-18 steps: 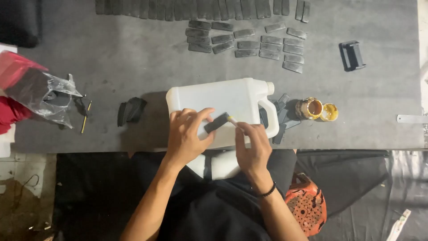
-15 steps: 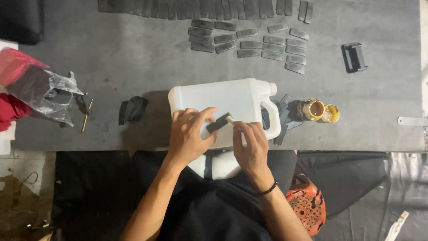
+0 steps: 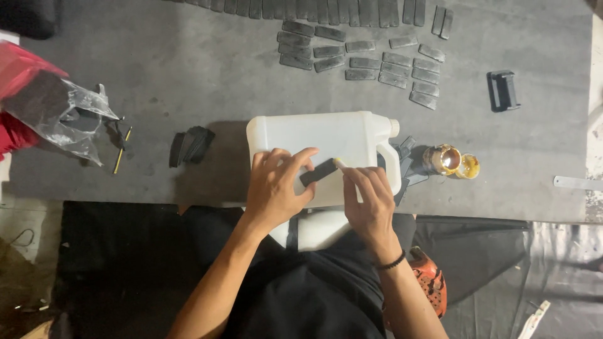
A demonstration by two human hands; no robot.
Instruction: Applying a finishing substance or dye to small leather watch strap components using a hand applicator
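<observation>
Now left hand [image 3: 274,186] grip pinching black strip [image 3: 318,172] (atop white jug [image 3: 326,135]), right hand [image 3: 370,201] closed on small brush [image 3: 340,164].

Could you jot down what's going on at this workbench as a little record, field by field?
Surface: grey table
Centre: white plastic jug lying on its side
Left hand: holds a small black strip on the jug
Right hand: touches the strip's end with a small brush, tip yellowish
Far side: rows of dark strips
Right of jug: open glue tin
</observation>
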